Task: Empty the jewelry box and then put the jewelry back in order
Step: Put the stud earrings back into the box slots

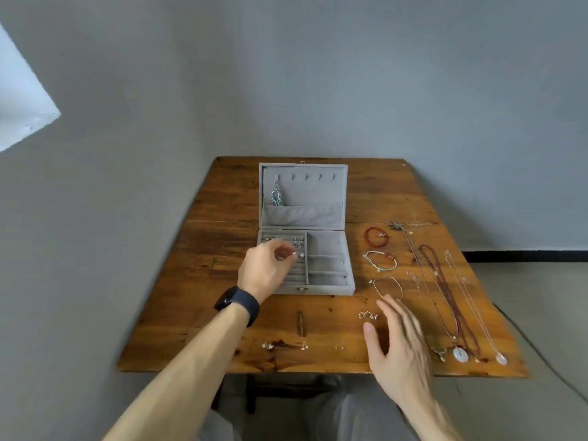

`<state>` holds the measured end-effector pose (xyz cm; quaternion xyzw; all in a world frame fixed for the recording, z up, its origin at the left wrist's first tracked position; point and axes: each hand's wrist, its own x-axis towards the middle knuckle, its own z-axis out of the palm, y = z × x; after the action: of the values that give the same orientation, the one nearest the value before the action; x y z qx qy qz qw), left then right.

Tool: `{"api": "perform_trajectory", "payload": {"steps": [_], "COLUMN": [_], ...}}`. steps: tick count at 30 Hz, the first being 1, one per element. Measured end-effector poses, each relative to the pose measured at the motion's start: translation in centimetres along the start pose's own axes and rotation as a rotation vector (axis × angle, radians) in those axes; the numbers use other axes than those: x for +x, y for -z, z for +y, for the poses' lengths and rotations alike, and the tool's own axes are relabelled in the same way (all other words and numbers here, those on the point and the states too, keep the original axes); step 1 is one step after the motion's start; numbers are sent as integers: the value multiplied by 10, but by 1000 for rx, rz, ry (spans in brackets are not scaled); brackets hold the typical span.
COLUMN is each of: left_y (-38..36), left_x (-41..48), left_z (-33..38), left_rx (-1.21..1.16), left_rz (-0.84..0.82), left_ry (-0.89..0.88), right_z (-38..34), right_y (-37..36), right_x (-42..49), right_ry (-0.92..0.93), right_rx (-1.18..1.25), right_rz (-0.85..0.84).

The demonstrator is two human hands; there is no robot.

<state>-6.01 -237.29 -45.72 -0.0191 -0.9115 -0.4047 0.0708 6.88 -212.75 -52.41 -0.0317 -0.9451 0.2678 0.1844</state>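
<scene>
An open grey velvet jewelry box (331, 283) stands mid-table with its lid upright. A turquoise necklace (276, 196) hangs from a hook inside the lid. Several earrings (298, 241) sit in the box's left ring-roll section. My left hand (265, 270), a dark watch on its wrist, hovers over that section and pinches a small earring (294, 254) at its fingertips. My right hand (397, 345) hovers with fingers spread and relaxed, holding nothing, just right of a small pair of earrings (368, 315) on the table.
On the wooden table (222, 218) right of the box lie a red bead bracelet (375, 236), a green cord bracelet (380, 260), a thin bangle (388, 286) and several long necklaces (445, 297). Small earrings (269, 345) and a dark slot (300, 323) are near the front edge.
</scene>
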Motion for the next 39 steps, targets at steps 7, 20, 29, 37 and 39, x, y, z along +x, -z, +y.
{"api": "perform_trajectory", "payload": {"steps": [7,20,29,37,39], "left_y": [-19,-22,-24,-14,-12], "left_x": [23,26,16,22,22], "left_z": [4,10,16,14,13], "left_rx": [197,316,504,393,394], "left_rz": [-64,-67,-44,-140,-164], "left_ry": [77,87,-35,9,8], "right_z": [8,9,11,13,13], "right_y": [-5,-5,-8,-9,-9], "right_x": [0,2,3,3,3], "right_ry": [-66,-70,-67,-69,-74], "right_rx": [-15,57,59,52,50], "right_rz": [88,108,104,93,94]}}
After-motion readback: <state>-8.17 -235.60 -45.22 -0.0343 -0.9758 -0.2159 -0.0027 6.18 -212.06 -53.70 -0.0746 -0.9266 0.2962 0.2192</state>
